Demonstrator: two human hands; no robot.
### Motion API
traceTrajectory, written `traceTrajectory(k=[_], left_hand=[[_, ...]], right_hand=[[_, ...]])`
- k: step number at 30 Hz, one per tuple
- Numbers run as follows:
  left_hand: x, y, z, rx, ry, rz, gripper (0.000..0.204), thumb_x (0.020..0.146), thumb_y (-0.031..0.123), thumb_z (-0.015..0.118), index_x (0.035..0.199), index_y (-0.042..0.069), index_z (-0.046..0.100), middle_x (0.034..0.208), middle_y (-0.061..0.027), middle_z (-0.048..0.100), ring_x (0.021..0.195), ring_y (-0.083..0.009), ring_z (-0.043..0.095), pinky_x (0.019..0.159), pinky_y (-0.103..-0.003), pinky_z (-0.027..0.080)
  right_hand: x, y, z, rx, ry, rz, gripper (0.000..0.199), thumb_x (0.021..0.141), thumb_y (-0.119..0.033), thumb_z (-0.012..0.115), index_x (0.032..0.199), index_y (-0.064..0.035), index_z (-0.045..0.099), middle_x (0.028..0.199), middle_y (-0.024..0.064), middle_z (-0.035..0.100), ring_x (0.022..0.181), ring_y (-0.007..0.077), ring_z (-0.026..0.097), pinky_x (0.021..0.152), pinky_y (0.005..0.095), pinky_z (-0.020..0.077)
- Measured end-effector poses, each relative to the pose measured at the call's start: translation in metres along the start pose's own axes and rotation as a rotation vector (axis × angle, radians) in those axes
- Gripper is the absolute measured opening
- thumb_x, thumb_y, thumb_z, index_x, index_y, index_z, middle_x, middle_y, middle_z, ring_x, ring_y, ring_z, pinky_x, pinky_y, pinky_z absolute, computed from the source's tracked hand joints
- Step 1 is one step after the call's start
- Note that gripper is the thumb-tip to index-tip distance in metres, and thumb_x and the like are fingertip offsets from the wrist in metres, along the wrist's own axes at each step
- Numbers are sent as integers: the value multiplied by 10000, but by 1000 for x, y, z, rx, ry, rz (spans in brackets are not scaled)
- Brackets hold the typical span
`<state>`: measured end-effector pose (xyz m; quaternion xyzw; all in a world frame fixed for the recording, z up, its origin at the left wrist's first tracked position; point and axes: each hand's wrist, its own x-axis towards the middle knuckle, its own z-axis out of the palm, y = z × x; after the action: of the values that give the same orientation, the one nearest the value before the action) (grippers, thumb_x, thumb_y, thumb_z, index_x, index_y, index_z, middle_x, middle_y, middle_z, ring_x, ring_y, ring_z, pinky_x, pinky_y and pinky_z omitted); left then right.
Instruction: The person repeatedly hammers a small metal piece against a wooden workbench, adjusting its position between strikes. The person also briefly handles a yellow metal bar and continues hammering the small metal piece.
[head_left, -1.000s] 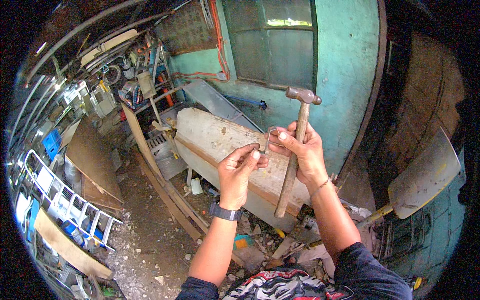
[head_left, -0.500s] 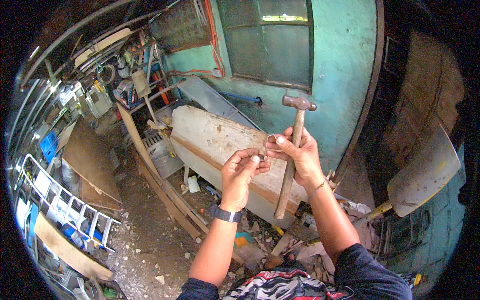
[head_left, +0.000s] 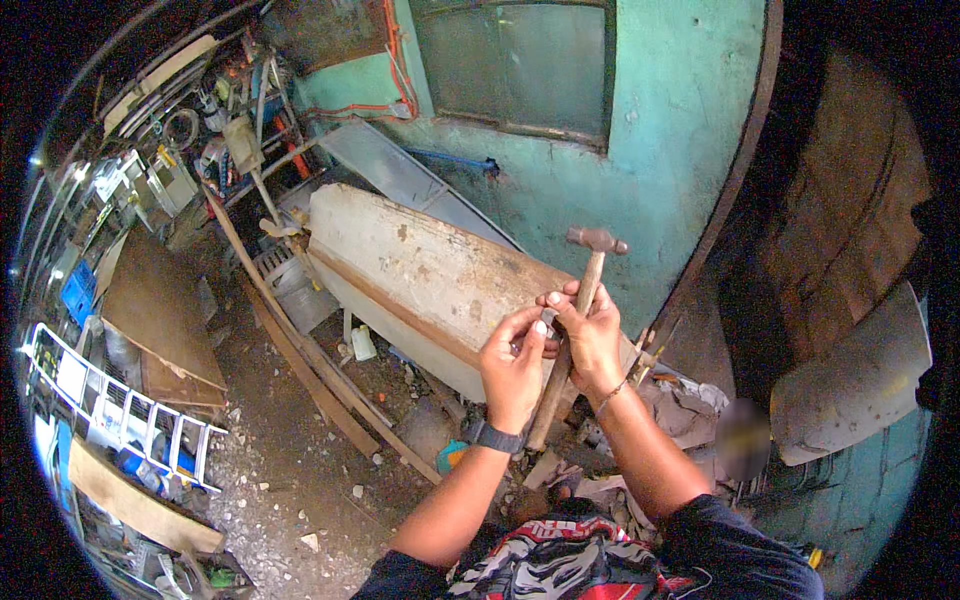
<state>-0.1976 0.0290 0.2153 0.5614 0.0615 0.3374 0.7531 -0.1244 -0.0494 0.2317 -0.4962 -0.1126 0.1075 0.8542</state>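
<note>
My left hand (head_left: 513, 375), with a dark watch on its wrist, has its fingers closed in a pinch on a small thin metal strip (head_left: 548, 317). Most of the strip is hidden by the fingertips. My right hand (head_left: 598, 345) meets it there, thumb and forefinger at the strip's other end. The same right hand keeps a ball-peen hammer (head_left: 556, 388) upright against its palm, rusty head up and wooden handle slanting down past my left wrist. Beneath both hands lies a worn, whitish wooden bench (head_left: 400, 245) with a bare brown edge.
A grey metal panel (head_left: 385, 165) leans behind the bench by the green wall (head_left: 672, 130). Long wooden planks (head_left: 300, 335) run along the left side. A white ladder (head_left: 120, 405) lies farther left. Rubble (head_left: 690, 405) and a shovel blade (head_left: 850, 385) are at the right.
Both hands have come lower and closer together, with the strip now mostly covered by fingers. The hammer has come down with my right hand. The view has shifted slightly.
</note>
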Motion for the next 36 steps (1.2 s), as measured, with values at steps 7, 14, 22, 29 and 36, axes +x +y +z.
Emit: traceTrajectory(k=[7, 14, 22, 29, 36], left_hand=[[-6, -35, 3, 244, -198, -19, 105, 965, 122, 663, 1027, 40, 686, 1058, -23, 665, 1000, -122, 594, 912, -302, 486], [-55, -72, -75, -106, -291, -531, 172, 1025, 175, 578, 1144, 50, 584, 998, -116, 686, 859, -207, 691, 805, -379, 596], [-135, -154, -91, 146, -601, -707, 187, 1020, 158, 590, 1175, 55, 609, 967, -32, 657, 799, -105, 628, 678, -264, 557], [-104, -174, -67, 115, -592, -785, 151, 1017, 138, 577, 1152, 71, 591, 956, -14, 644, 793, -121, 626, 676, -285, 544], [-45, -179, -31, 229, -565, -663, 139, 1005, 95, 557, 1135, 68, 602, 938, -7, 651, 790, -112, 615, 669, -269, 502]], right_hand=[[-1, 7, -33, 79, 119, 49, 237, 963, 15, 590, 1139, -10, 434, 1042, 209, 673, 900, 267, 707, 804, 373, 610], [-85, 7, -129, -286, 42, 106, 240, 966, -70, 645, 1133, -15, 481, 976, 120, 686, 891, 189, 688, 772, 311, 575], [-298, 27, -198, -607, 286, 446, 207, 940, -127, 695, 1051, -47, 539, 805, 3, 581, 677, 99, 565, 573, 251, 451], [-335, 59, -195, -613, 469, 452, 202, 932, -122, 705, 1002, -7, 553, 834, 28, 566, 784, 119, 508, 704, 300, 461], [-286, 31, -200, -663, 380, 477, 208, 956, -145, 683, 1052, 2, 572, 897, 51, 628, 853, 130, 567, 764, 309, 500]])
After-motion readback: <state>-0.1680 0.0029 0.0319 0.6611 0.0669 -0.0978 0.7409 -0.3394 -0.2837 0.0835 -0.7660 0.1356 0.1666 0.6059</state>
